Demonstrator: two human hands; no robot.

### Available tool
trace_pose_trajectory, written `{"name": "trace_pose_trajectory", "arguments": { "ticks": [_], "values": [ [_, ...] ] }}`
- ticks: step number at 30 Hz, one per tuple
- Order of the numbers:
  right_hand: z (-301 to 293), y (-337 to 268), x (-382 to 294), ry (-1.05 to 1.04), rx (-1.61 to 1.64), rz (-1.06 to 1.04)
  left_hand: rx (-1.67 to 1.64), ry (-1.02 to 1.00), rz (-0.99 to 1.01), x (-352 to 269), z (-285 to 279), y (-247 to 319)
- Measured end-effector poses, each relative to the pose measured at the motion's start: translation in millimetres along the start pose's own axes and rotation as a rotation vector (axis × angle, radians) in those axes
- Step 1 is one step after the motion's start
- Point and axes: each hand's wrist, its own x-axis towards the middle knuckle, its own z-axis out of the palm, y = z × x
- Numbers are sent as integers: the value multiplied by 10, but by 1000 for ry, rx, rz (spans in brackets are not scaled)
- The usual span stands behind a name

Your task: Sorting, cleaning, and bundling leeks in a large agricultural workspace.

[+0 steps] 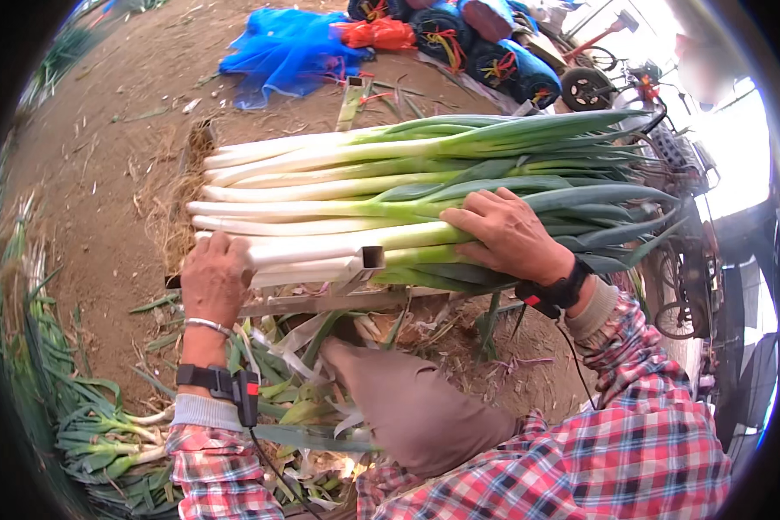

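Observation:
A row of long green onions (338, 190) lies side by side across a metal rack, their white root ends to the left and dark green leaves to the right. My left hand (216, 273) curls over the white ends of the nearest stalks, close to the roots. Over the pale green part of the near stalks rests my right hand (510, 237), thumb and fingers around them. A square metal post (371, 257) of the rack rises at the near side, in front of the stalks. Dry roots (175, 214) hang at the left end. My fingertips are partly hidden.
Loose leaves and peelings (299, 403) litter the ground by my leg (422, 403). More green onions (97, 448) are heaped at the lower left. Blue netting (286, 49), a red bag (380, 32) and rolled dark bundles (442, 36) lie beyond the rack. Wheeled vehicles (588, 88) stand at the right.

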Motion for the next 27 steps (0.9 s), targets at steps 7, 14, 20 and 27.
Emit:
{"name": "trace_pose_trajectory", "arguments": {
  "ticks": [7, 14, 20, 27],
  "values": [
    [194, 50, -136, 121, 52, 29, 143, 125, 1, -128, 184, 21],
    [-164, 37, -450, 149, 35, 208, 131, 19, -52, -162, 176, -24],
    [-58, 16, -419, 121, -30, 174, 55, 31, -53, -135, 183, -42],
    [-186, 156, -235, -39, -22, 126, -47, -9, -9, -88, 18, 63]
  ]
}}
